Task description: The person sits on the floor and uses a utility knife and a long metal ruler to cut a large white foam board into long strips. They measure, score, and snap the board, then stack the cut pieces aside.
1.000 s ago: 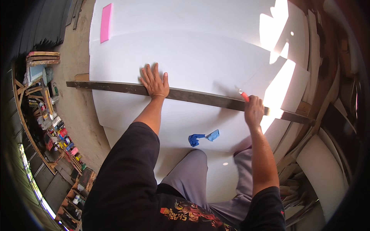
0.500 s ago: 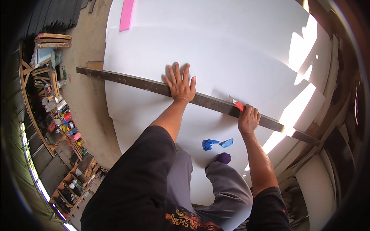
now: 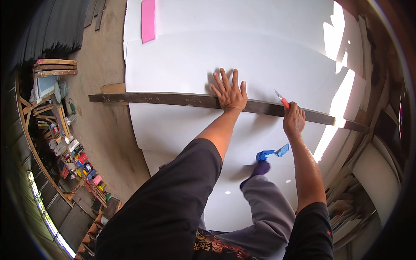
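- The right hand (image 3: 294,119) has its grip clenched around a red knife (image 3: 284,102). The blade pokes out past the fist and points up and a bit to the left, over the white sheet.
- This hand is right over the long dark bar (image 3: 173,99). You cannot tell if its fist touches the bar.
- The left hand (image 3: 232,93) has its grip released. It is flat, with the fingers spread wide. The bottom of the palm is on the bar, and the fingers reach past the bar's far edge, over the white sheet.
- The bar goes from side to side across the big white sheet (image 3: 195,56). Its left end sticks out past the sheet, near a flat bit of wood (image 3: 113,88).
- Close below the right hand is a crumpled blue scrap (image 3: 264,155), just beside a foot in a purple sock (image 3: 261,167).
- The person's leg in gray pants (image 3: 268,201) comes up from the bottom.
- A pink strip (image 3: 148,21) lies far up on the white sheet, to the left.
- Bright sun falls on the right side of the sheet and on the bar.
- On the left is the brown floor (image 3: 104,143), with a messy heap of small colorful things (image 3: 82,162) beyond it.
- More pale sheets (image 3: 376,173) are on the far right.
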### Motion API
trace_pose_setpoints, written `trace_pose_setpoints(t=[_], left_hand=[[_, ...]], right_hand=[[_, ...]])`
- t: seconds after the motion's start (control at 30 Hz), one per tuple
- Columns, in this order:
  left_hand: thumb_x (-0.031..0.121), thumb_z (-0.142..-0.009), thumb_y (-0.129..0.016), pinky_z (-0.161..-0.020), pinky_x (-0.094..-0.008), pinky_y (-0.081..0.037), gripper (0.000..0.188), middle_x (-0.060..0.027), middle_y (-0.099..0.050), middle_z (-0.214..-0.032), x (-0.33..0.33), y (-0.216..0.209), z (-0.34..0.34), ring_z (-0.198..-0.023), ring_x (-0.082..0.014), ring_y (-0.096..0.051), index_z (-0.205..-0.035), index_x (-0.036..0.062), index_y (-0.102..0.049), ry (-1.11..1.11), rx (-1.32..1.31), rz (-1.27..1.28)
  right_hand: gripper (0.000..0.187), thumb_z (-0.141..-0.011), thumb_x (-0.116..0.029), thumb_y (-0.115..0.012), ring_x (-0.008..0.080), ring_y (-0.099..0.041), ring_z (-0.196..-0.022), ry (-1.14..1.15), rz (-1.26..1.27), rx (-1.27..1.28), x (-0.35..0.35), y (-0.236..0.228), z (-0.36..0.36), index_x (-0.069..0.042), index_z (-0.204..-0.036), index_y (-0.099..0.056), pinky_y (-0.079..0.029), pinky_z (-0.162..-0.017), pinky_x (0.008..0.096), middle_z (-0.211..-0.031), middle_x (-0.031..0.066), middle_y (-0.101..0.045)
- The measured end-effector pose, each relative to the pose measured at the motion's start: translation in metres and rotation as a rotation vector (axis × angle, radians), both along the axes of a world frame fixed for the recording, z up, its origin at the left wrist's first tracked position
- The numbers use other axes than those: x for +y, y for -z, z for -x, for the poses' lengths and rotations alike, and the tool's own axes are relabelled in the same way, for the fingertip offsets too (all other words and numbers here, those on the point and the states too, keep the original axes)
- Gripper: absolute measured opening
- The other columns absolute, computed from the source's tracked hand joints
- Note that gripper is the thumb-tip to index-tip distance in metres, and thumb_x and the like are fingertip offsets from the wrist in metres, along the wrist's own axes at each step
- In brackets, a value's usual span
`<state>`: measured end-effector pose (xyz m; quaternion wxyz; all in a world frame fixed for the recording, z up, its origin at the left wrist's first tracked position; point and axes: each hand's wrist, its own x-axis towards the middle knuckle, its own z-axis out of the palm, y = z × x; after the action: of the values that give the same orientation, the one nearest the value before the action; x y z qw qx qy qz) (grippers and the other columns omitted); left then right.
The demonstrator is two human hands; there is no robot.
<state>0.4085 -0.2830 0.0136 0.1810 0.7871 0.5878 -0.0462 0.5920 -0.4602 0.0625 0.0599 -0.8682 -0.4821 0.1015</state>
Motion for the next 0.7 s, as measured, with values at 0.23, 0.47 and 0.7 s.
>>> trace_pose_setpoints(t=[0.23, 0.47, 0.7], left_hand=[[0.046, -0.108, -0.040, -0.125, -0.0653, -0.008, 0.055, -0.0189, -0.016, -0.172, 0.004, 0.003, 0.008, -0.160, -0.0430, -0.001, -0.157, 0.0229, -0.040, -0.030, -0.288, -0.041], [0.044, -0.094, -0.071, -0.099, -0.0469, -0.038, 0.037, -0.0076, -0.057, -0.121, -0.025, -0.001, 0.073, -0.116, -0.0300, -0.050, -0.115, 0.0136, -0.066, 0.343, -0.451, -0.100], [0.044, -0.089, -0.072, -0.090, -0.0445, -0.043, 0.035, -0.0084, -0.062, -0.100, -0.082, -0.002, 0.154, -0.100, -0.0280, -0.057, -0.099, 0.0100, -0.068, 0.682, -0.413, -0.148]], right_hand=[[0.018, -0.102, -0.022, -0.063, 0.0339, -0.065, -0.090, -0.031, -0.132, 0.034, 0.022, 0.016, 0.017, -0.007, -0.109, -0.056, -0.048, -0.081, 0.0469, -0.094, 0.0123, -0.069], [0.020, -0.100, -0.021, -0.065, 0.0333, -0.065, -0.088, -0.048, -0.188, -0.094, 0.001, 0.027, 0.019, -0.008, -0.110, -0.055, -0.048, -0.079, 0.0473, -0.092, 0.0123, -0.069], [0.019, -0.100, -0.025, -0.063, 0.0349, -0.066, -0.078, -0.149, 0.012, 0.046, -0.054, 0.039, 0.073, -0.009, -0.108, -0.057, -0.048, -0.069, 0.0510, -0.082, 0.0125, -0.068]])
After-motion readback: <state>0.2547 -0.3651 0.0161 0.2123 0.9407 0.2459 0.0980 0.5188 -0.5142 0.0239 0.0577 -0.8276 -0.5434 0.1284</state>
